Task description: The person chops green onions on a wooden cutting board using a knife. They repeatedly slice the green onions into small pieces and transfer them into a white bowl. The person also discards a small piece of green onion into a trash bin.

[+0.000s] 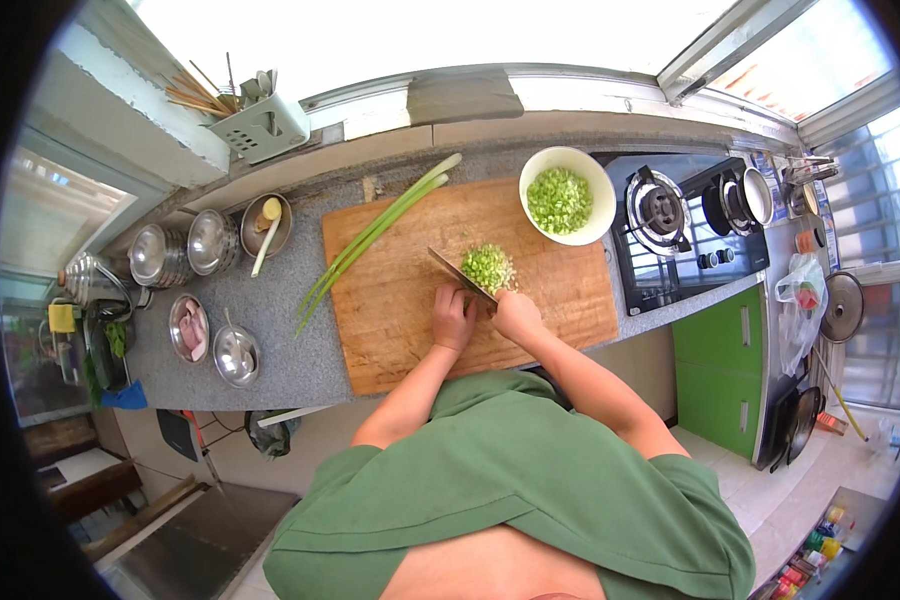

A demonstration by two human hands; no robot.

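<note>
My right hand (516,315) is closed around the handle of a kitchen knife (460,273). The blade slants up and left over a wooden cutting board (390,340). Just beyond the blade lies a small heap of chopped scallion (488,266), green with pale bits. My left hand (454,320) rests at the near side of the blade with its fingers curled together; what they hold, if anything, is hidden. Long whole scallions (378,232) lie across the board's left edge. A white bowl (603,200) of chopped scallion stands at the board's far right corner.
A black gas stove (660,275) adjoins the board on the right. On the left of the grey counter (300,350) stand several metal bowls, one with raw meat (192,330), another with ginger (271,209) and a scallion stalk. A utensil holder (262,125) sits by the window.
</note>
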